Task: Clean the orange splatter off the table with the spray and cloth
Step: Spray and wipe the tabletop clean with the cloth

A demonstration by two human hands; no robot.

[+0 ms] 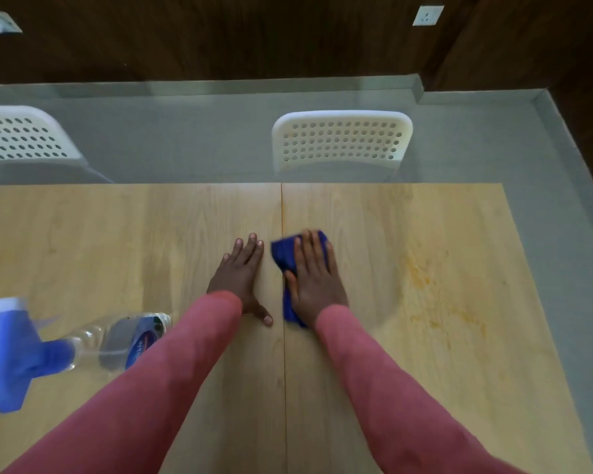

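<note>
**Two hands flat, stain untouched**

Both hands rest on the worktop (356,388). The left hand (242,273) lies bare, fingers straight and near together; the right hand (314,277) presses the blue cloth (281,251) flat. The orange splatter (432,295) sits at three o'clock, well apart. Wiping dry could smear it wider. The spray bottle (83,343) at eight o'clock looks nearly empty, though blur hides the level.

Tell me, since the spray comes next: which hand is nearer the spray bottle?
Left. The left hand rests flat right of the spray bottle; the right hand lies farther right, pressing the blue cloth.
</note>
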